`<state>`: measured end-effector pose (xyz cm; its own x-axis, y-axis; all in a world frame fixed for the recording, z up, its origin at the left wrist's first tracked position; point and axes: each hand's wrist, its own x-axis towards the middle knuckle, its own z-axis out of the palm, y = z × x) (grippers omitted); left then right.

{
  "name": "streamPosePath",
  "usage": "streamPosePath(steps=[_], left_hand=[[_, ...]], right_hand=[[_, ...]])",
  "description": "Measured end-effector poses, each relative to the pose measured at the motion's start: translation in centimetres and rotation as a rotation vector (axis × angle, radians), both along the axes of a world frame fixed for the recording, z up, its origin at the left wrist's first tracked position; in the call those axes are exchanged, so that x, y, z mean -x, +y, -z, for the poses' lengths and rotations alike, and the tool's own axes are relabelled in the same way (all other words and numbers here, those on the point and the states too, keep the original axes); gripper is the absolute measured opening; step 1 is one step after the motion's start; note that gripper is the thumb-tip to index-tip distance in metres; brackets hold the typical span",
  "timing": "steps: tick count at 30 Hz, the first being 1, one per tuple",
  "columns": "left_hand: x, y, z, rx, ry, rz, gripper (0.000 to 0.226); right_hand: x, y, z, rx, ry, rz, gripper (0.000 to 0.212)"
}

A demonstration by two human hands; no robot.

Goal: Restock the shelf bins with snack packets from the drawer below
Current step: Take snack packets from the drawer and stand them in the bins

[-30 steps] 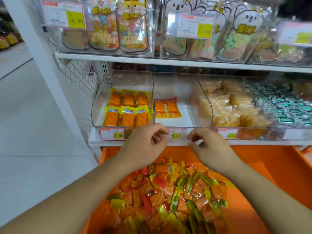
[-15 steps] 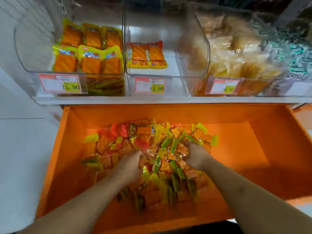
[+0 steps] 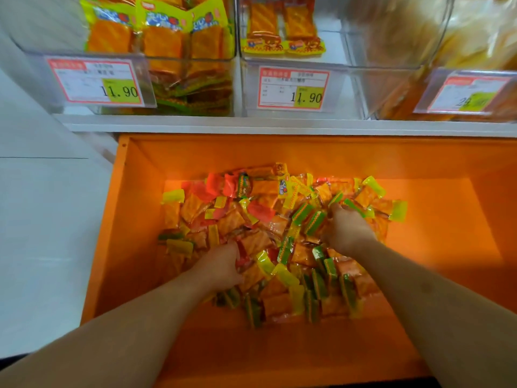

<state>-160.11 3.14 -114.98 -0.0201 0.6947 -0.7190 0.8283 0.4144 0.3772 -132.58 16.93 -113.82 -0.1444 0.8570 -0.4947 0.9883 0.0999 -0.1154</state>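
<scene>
An orange drawer (image 3: 447, 214) stands open below the shelf, holding a heap of snack packets (image 3: 260, 208) in orange, yellow, red and green wrappers. My left hand (image 3: 221, 266) is dug into the left middle of the heap, fingers curled round packets. My right hand (image 3: 345, 229) is sunk into the right side, fingers curled among green-striped packets. Above, a clear left bin (image 3: 195, 88) holds yellow-topped orange packets. The clear middle bin (image 3: 344, 88) has two orange packets at its back.
A white shelf edge (image 3: 279, 126) runs across just above the drawer's back wall. Price tags (image 3: 292, 88) reading 11.90 hang on the bin fronts. A third bin (image 3: 405, 51) with pale packets stands at the right. White floor lies to the left.
My hands dropped from the shelf edge into the drawer and dug into the packet heap. The view tilted down and closer to the drawer.
</scene>
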Motion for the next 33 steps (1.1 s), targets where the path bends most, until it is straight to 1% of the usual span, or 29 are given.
streamPosePath(steps=[3,5,6,9,11,13,16,18,20,22,26,30,33], left_hand=[[-0.2,-0.3,0.1,0.022,-0.024,-0.017,0.043],[-0.2,-0.4,-0.1,0.044,-0.066,-0.061,0.044],[-0.2,-0.3,-0.4,0.051,-0.088,-0.071,0.04],[0.2,0.0,-2.1,0.025,-0.12,-0.047,0.019],[0.5,0.4,-3.9,-0.011,-0.126,-0.056,0.021],[0.7,0.8,-6.4,-0.049,-0.134,-0.095,0.024],[0.8,1.8,-11.1,-0.102,-0.182,-0.163,0.017],[0.9,2.5,-14.9,-0.154,-0.222,-0.193,0.02],[1.3,2.8,-19.1,-0.228,-0.258,-0.223,0.016],[1.7,2.8,-23.1,-0.312,-0.322,-0.268,0.016],[2.6,1.8,-29.5,-0.433,-0.481,-0.374,0.014],[3.1,0.4,-32.6,-0.472,-0.639,-0.399,0.017],[3.6,0.5,-33.3,-0.478,-0.706,-0.476,0.02]], right_hand=[[-0.2,-0.1,-0.8,0.014,0.025,0.02,0.041],[-0.3,-0.2,-1.6,0.036,0.073,0.026,0.033],[-0.3,-0.2,-2.2,0.041,0.11,0.028,0.031],[0.4,0.2,-5.0,0.07,0.232,0.041,0.027],[1.5,0.6,-7.4,0.095,0.288,0.03,0.022],[2.6,0.9,-9.9,0.137,0.373,0.031,0.022],[4.3,0.9,-14.8,0.194,0.494,0.009,0.023],[4.9,0.4,-18.3,0.228,0.583,-0.005,0.025],[5.1,-0.6,-21.9,0.239,0.698,0.008,0.027],[5.1,-2.0,-25.4,0.211,0.796,0.03,0.026],[5.5,-5.2,-30.9,0.085,1.019,0.148,0.023],[6.6,-7.1,-33.0,0.017,1.238,0.277,0.016],[7.7,-7.0,-34.0,-0.003,1.415,0.345,0.019]])
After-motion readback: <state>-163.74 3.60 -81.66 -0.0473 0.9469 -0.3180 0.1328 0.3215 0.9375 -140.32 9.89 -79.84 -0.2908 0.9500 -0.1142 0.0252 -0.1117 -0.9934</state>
